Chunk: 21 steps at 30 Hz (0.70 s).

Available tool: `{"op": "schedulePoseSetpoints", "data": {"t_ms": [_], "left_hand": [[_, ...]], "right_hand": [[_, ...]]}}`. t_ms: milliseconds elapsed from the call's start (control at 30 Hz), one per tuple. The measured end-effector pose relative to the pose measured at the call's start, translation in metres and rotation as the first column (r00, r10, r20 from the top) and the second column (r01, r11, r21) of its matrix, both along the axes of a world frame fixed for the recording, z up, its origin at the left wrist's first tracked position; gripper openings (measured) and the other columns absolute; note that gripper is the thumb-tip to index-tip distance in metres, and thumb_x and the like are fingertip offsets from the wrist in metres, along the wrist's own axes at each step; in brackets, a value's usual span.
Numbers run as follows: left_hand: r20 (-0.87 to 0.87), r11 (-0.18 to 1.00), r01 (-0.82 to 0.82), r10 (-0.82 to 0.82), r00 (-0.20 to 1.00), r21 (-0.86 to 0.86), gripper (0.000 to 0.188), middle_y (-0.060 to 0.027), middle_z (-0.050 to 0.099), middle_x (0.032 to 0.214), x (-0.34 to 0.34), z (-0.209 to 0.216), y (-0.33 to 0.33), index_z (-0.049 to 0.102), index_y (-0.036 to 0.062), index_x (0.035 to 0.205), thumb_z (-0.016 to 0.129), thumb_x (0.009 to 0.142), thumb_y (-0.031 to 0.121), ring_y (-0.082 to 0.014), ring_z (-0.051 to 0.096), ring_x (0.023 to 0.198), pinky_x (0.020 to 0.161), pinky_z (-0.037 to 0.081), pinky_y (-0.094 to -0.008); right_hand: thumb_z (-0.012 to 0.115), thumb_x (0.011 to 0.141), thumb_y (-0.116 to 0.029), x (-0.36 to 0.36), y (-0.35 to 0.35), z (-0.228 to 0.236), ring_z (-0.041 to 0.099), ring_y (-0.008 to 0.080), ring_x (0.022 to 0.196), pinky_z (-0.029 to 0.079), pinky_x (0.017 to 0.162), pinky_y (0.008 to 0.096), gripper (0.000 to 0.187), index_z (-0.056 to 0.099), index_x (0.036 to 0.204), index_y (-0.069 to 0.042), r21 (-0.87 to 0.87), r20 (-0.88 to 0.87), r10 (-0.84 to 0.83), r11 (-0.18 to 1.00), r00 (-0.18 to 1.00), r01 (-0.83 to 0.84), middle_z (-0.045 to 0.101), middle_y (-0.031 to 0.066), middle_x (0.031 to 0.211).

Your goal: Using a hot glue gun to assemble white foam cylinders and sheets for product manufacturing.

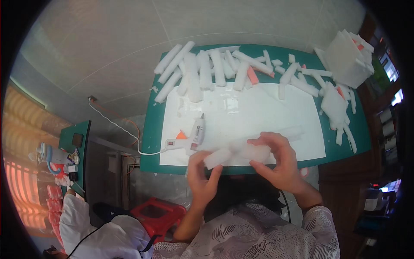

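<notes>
My left hand (202, 176) is closed around a short white foam piece (217, 159), fingers on one side and thumb on the other. Between the thumb and fingers of my right hand (281, 160) is another white foam piece (257, 152), slightly blurred. The two pieces are close together over the near edge of a white sheet (267, 103); whether they touch, I cannot tell. A long pale foam strip (291, 133) lies just behind my right hand. To the left, a white glue gun (198, 131) with an orange trigger (181, 135) rests on the sheet.
Several white foam strips (193, 77) line the back of the green table (151, 138), with a pink piece (252, 75) among them. Stacked foam blocks (343, 60) stand far right. A white cord (113, 124) runs to the wall. A red stool (159, 213) and a person's white sleeve (77, 216) are at left.
</notes>
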<state>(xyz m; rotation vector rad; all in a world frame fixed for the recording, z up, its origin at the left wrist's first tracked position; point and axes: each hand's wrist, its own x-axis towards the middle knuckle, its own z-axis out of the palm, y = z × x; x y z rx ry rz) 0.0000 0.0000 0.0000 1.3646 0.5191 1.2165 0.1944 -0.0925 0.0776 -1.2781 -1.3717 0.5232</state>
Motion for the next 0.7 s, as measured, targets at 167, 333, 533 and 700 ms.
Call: {"op": "schedulePoseSetpoints", "data": {"t_ms": [167,333,533,700], "left_hand": [[-0.463,0.85,-0.194,0.441,0.769,0.489,0.036,-0.0159,0.063,0.102,-0.008,-0.01,-0.014,0.057,-0.0028,0.108,0.078,0.08,0.003,-0.0312,0.063,0.092,0.087,0.048,-0.0345],[-0.641,0.798,-0.084,0.537,0.548,0.597,0.039,-0.0171,0.062,0.088,0.014,-0.017,-0.014,0.058,-0.0016,0.105,0.079,0.08,0.021,-0.034,0.061,0.079,0.066,0.048,-0.0409],[-0.778,0.908,-0.016,0.368,0.509,0.419,0.063,-0.014,0.062,0.079,0.006,0.006,-0.013,0.053,-0.0042,0.124,0.081,0.079,0.029,-0.0316,0.062,0.068,0.06,0.049,-0.0394],[-0.821,0.923,0.003,0.34,0.459,0.384,0.068,-0.0126,0.062,0.081,-0.005,0.011,-0.012,0.052,-0.0004,0.13,0.084,0.076,0.027,-0.0284,0.063,0.07,0.063,0.05,-0.0368]], "right_hand": [[0.074,0.077,0.005,0.014,-0.007,0.008,0.06,0.0219,0.112,0.042,0.103,0.0368,0.066,0.041,0.134,-0.001,-0.153,0.056,-0.073,0.985,0.996,0.081,0.062,0.0142,0.117],[0.077,0.077,0.002,0.021,-0.009,0.003,0.059,0.0203,0.11,0.044,0.1,0.035,0.06,0.047,0.129,0.0,-0.185,0.044,-0.071,0.98,0.997,0.078,0.062,0.0124,0.116],[0.077,0.078,-0.002,0.031,-0.009,0.011,0.057,0.0182,0.109,0.045,0.097,0.0312,0.048,0.057,0.121,0.001,-0.231,0.083,-0.039,0.971,0.996,0.057,0.06,0.01,0.111],[0.073,0.081,-0.002,0.033,-0.008,0.011,0.055,0.0169,0.11,0.044,0.098,0.0307,0.049,0.055,0.126,0.001,-0.245,0.091,0.042,0.969,0.995,-0.019,0.058,0.0098,0.113]]}}
